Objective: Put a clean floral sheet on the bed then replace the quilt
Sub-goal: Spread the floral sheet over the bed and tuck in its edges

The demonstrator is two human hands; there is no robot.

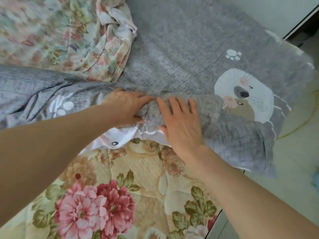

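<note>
I'm seeing the grey sheet (181, 54) lying over the far part of the bed, its near edge rolled back off the floral mattress cover (120, 195); the floral quilt (57, 35) is lying bunched far left. My right hand (179, 123) is pressing flat-fingered on the roll; my left hand (126, 107) is gripping it.

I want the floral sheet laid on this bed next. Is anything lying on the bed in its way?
Yes. The grey animal-print sheet covers the far part of the bed, bunched into a roll under both hands. The crumpled floral bedding lies on it at far left.
</note>
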